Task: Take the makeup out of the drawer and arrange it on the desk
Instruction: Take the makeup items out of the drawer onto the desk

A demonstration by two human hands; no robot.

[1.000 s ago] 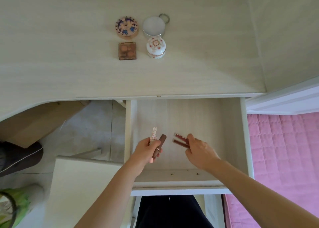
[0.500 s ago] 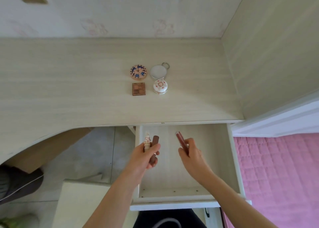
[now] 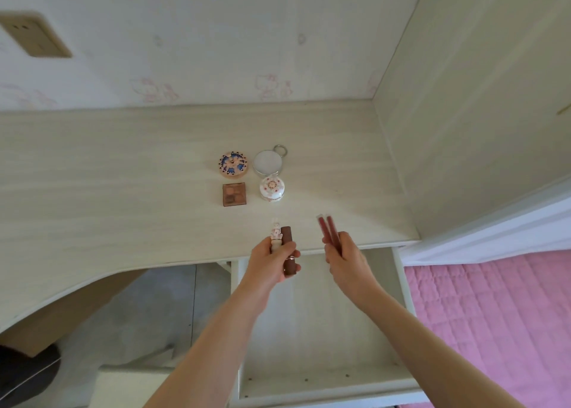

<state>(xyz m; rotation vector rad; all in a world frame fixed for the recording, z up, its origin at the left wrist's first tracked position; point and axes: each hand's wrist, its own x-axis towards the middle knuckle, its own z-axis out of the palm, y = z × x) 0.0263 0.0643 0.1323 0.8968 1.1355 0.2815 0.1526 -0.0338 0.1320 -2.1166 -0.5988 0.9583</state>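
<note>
Pale wood bench (image 3: 123, 191) along wall; open drawer (image 3: 318, 330) below front edge. Left hand (image 3: 272, 264) curled round brown tube (image 3: 289, 254) plus figurine-capped tube (image 3: 275, 236), over bench edge. Right hand (image 3: 343, 257) pinches two slim red tubes (image 3: 327, 230), tips over bench. Four compacts on bench: patterned round (image 3: 233, 164), white round (image 3: 268, 163), brown square (image 3: 234, 194), floral jar (image 3: 272, 188).
</note>
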